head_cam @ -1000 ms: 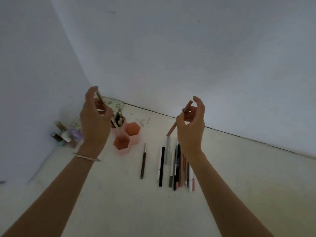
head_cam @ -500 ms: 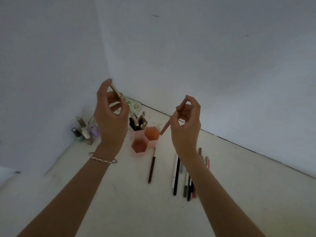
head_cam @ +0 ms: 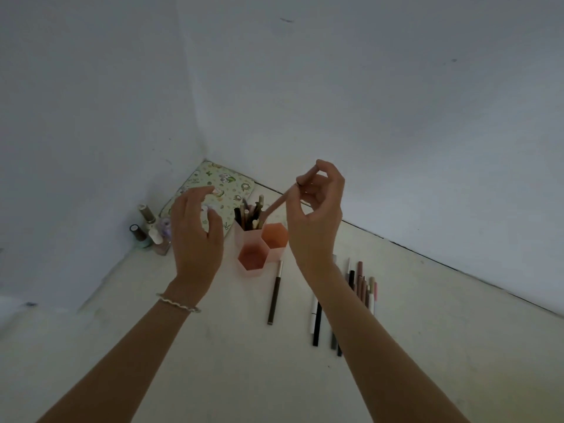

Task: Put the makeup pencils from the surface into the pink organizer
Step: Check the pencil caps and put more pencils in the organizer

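So the right grip [head_cam: 317,221], a bit right of centre, is pinching a pink pencil [head_cam: 276,207] by its top end between thumb and fingertips, with the other fingers curling loosely. The pencil is slanting down and to the left. Its lower end is hanging just above the pink organizer [head_cam: 251,268], roughly over the edge between the far-left cell and the right one, honestly can't tell which.

The left grip [head_cam: 195,239] is hovering just left of the organizer, fingers loosely spread and holding nothing, with a beaded bracelet [head_cam: 178,303] sitting on that wrist.

The organizer is standing mid-frame on the white surface [head_cam: 213,361], and its far-left hexagon cell is holding a bunch of pencils [head_cam: 251,213] upright. A brown pencil [head_cam: 274,297] is lying on its own just below the organizer. A row of pencils [head_cam: 361,288] is lying to the right, partly hiding behind the right forearm.

Over at the left, some nail polish bottles [head_cam: 146,227] are standing by the wall, and a patterned flat case [head_cam: 219,184] is sitting in the corner.
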Available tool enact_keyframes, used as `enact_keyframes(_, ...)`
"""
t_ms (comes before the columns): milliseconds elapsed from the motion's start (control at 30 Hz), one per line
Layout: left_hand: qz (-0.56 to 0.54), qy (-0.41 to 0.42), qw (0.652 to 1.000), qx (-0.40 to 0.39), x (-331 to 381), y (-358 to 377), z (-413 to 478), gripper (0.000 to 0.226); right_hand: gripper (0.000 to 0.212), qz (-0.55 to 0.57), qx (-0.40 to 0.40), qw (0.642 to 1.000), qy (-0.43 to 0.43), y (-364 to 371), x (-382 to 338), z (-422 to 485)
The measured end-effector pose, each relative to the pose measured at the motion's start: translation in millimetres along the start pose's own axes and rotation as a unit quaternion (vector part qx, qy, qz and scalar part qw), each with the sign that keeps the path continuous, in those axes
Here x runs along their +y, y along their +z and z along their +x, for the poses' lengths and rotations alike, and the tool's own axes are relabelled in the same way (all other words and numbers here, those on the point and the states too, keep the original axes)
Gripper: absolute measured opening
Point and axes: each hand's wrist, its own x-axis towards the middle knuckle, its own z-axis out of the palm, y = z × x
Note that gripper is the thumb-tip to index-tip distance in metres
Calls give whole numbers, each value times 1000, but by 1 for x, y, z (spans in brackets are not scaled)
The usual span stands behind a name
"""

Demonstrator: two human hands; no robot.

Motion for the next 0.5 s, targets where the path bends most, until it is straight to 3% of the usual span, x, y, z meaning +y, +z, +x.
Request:
enact_keyframes(133, -68, -41, 996, -48, 3, -7, -7, 37, 40, -77, -100, 992, -28, 21, 15, -7)
enact_keyframes(267, -59, -36, 995, -76, 2, -8, -20, 34, 28, -200, -177, 963, -35, 26, 41, -20)
enact_keyframes(400, -67, -37, 991, -110, 15, -3, -38, 25, 19, -301, -157, 932, -131, 17, 55, -25)
enact_keyframes(500, -42, -34, 974, -221, 33, 11, -65, 10, 31, -262, -89, 956, -95, -4, 51, -18)
